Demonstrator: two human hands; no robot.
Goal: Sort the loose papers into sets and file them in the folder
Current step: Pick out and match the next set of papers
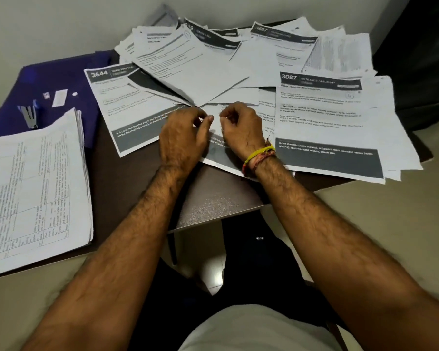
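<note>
Early going: left hand [185, 138] and right hand [241, 130], fingers curled, seem to pinch something tiny above fanned white printed sheets [327, 122]; purple flat folder [36, 79] far left, unfilled.

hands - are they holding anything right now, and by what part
Cannot be told for sure: left hand and right hand have fingertips curled together over the loose papers, perhaps pinching something small.

A dark brown counter [208, 201] stands on a pale floor [380, 219] against a light wall [48, 24]. On its far left lie a stapler [30, 115], a small white slip [59, 98] and a tiny white round piece [74, 93]. A dark seat [416, 59] stands at the far right.
</note>
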